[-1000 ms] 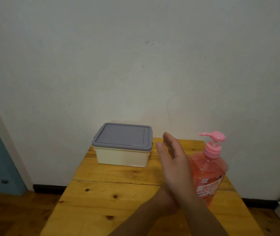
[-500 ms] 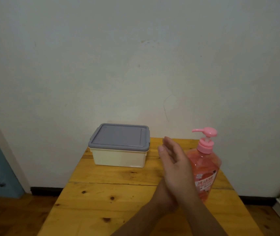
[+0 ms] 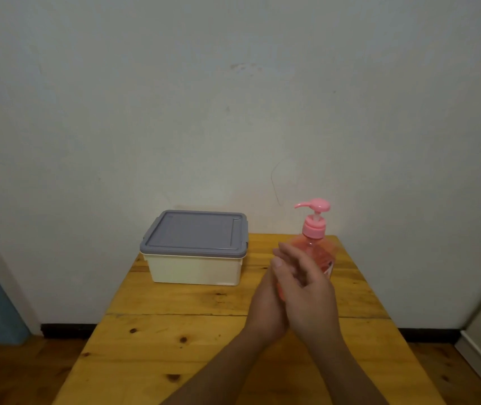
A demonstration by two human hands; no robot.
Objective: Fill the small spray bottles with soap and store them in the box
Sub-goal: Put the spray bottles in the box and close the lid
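- My left hand (image 3: pixel 265 302), right hand (image 3: pixel 312 296): palms pressed flat together, holding nothing.
- Box (image 3: pixel 195 270): tabletop's (image 3: pixel 175 361) back-left corner, lid (image 3: pixel 195 232) on.
- Soap bottle (image 3: pixel 314 229): back edge, right, behind my hands.
- Spray bottles: none visible; I judge filling and storing not yet begun.

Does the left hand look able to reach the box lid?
Probably yes: the left hand, pressed against the right hand, holds nothing, and only bare table lies between it and the lid.

Soap bottle (image 3: pixel 322 254) base behind right hand (image 3: pixel 311 296)
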